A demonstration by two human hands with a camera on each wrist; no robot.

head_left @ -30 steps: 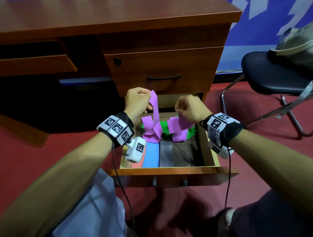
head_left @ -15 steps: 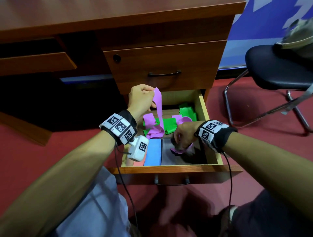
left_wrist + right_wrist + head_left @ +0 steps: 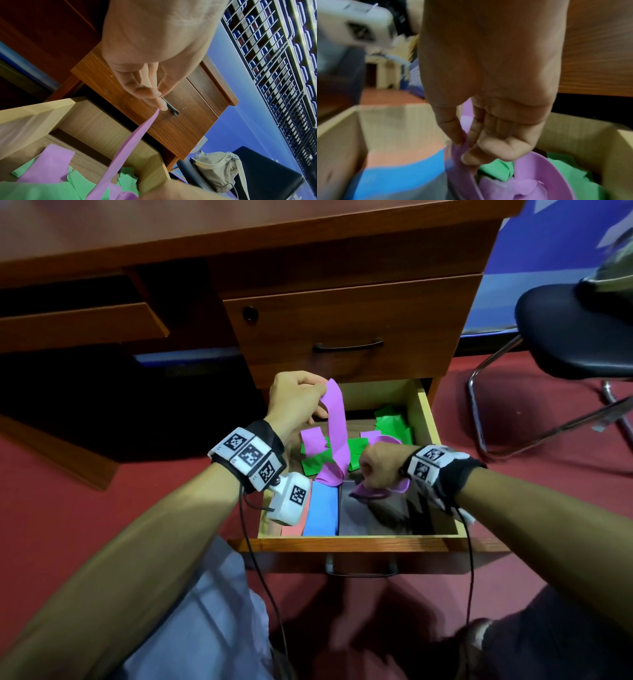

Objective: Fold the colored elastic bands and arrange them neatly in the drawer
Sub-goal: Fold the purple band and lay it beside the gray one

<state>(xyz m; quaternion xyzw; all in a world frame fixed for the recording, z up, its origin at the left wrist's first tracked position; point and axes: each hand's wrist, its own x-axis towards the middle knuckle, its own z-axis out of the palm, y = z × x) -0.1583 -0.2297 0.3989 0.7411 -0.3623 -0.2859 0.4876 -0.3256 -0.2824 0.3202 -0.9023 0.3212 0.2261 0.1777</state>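
Observation:
A purple elastic band (image 3: 337, 426) runs between my two hands over the open drawer (image 3: 346, 537). My left hand (image 3: 298, 398) pinches one end of it high at the drawer's back left; in the left wrist view the purple band (image 3: 132, 143) hangs down from the fingertips (image 3: 158, 104). My right hand (image 3: 378, 467) grips the other end low inside the drawer, thumb and fingers pinching the purple band (image 3: 462, 152). Crumpled green bands (image 3: 390, 424) lie at the back. Folded blue (image 3: 322, 510), orange (image 3: 293, 530) and grey (image 3: 363, 515) bands lie flat at the front.
The closed upper drawer (image 3: 346, 326) with its black handle is right above my left hand. A black chair (image 3: 575, 337) with a beige bag stands at the right on the red carpet (image 3: 51, 491). My knees are just below the drawer front.
My right hand has dropped from beside the left hand down into the drawer, drawing its end of the purple band with it. The left hand stayed raised.

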